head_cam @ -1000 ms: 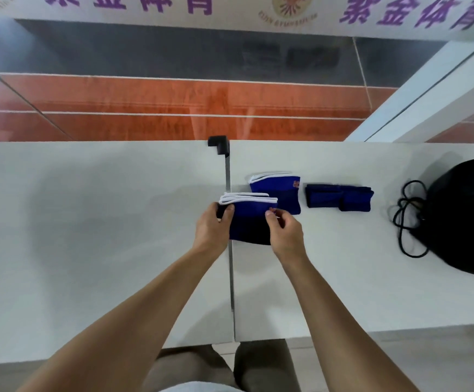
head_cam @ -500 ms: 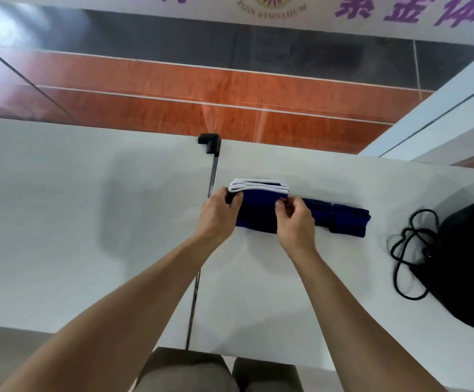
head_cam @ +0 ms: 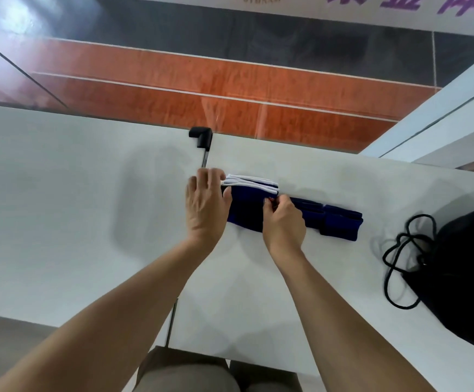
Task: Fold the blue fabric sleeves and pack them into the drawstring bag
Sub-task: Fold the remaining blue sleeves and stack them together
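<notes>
A stack of folded blue sleeves with white edges (head_cam: 248, 205) lies on the white table (head_cam: 74, 207), just right of the table seam. My left hand (head_cam: 206, 205) grips the stack's left end, fingers over the white edges. My right hand (head_cam: 283, 222) pinches the stack's right side. A second, darker blue folded sleeve bundle (head_cam: 339, 222) lies directly to the right, touching the stack. The black drawstring bag (head_cam: 467, 273) rests at the table's right edge, its black cord (head_cam: 399, 258) looped toward the sleeves.
A dark seam with a black clamp (head_cam: 201, 137) at its far end splits the table top. An orange and dark floor lies beyond the far edge. A white ledge (head_cam: 442, 114) runs at the upper right. My legs show below the near edge.
Both hands carried the white-edged sleeve away from me and set it on top of the other white-edged one beside the dark bundle. The camera view tilted and shifted.
</notes>
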